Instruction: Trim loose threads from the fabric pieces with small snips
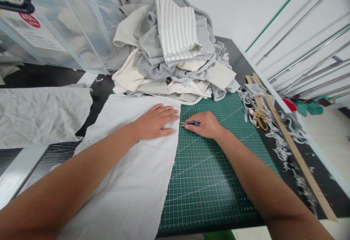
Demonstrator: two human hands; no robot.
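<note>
1. Two bare hands work above the counter (324, 185), one on each side of the edge of a white cloth (142, 181)
2. Left hand (155, 123) lies flat on this cloth, near its right edge; its fingers are extended and a little apart, pressing on the fabric and not gripping it
3. Right hand (207, 125) has its fingers closed around small blue-handled snips (194, 123), whose points are directed to the cloth edge; I cannot tell if they touch it
4. White cloth is spread partly over a green cutting mat (202, 174), and its far end reaches the pile of fabrics (153, 68)
5. On top of this pile rests a folded striped cloth (177, 32)
6. To the left, one grey cloth (43, 116) lies wrinkled, in front of a clear plastic box (68, 24)
7. Along the right side are a long wooden ruler (295, 148), gold-coloured scissors (259, 119) and many fabric scraps (279, 148)
</note>
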